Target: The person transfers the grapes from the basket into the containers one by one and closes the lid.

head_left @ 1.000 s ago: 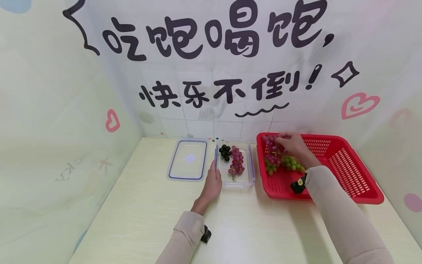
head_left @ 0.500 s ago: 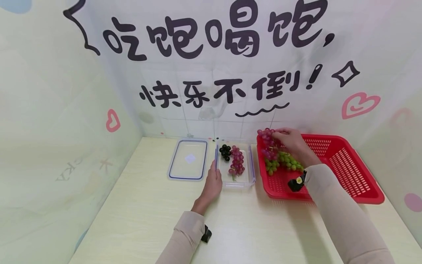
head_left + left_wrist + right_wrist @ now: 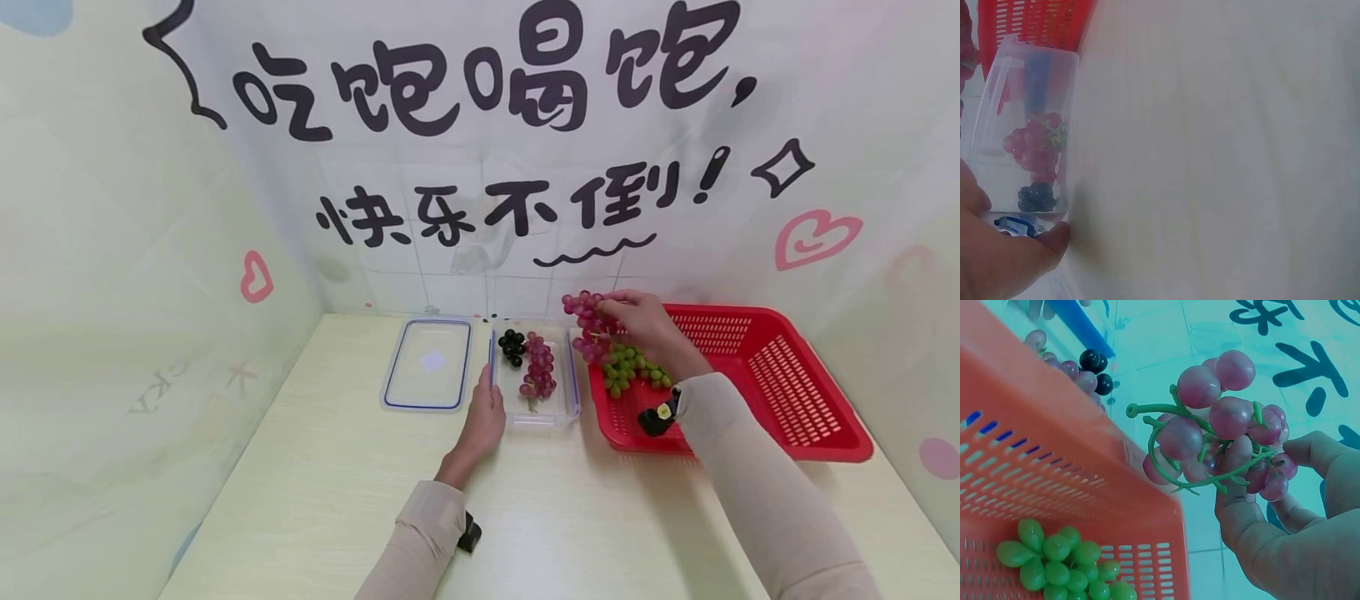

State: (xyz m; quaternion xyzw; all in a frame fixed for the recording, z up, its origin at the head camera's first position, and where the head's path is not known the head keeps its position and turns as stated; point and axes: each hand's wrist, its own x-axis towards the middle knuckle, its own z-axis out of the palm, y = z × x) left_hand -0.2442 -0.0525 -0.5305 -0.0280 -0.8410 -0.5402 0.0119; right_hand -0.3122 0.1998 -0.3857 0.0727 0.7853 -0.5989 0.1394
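My right hand (image 3: 648,323) pinches a bunch of red grapes (image 3: 587,323) by its upper part, above the basket's left rim. In the right wrist view its green stem (image 3: 1191,415) shows among the grapes (image 3: 1229,415). A clear plastic container (image 3: 547,421) stands uncovered to the left, with another bunch of red grapes (image 3: 537,367) and a small bunch of black grapes (image 3: 512,347) inside. Resting against the container's left side is my left hand (image 3: 483,417), fingers fairly straight. The left wrist view puts its thumb (image 3: 1054,240) beside the container's end.
A red perforated basket (image 3: 765,450) stands on the right, holding green grapes (image 3: 626,371) at its left end. Left of the container lies a clear lid (image 3: 427,362) with a blue seal. Behind them rises a printed wall covering (image 3: 480,287).
My right hand has lifted the red grapes out of the basket and carried them left, uncovering more of the green grapes. The left hand stays at the container.
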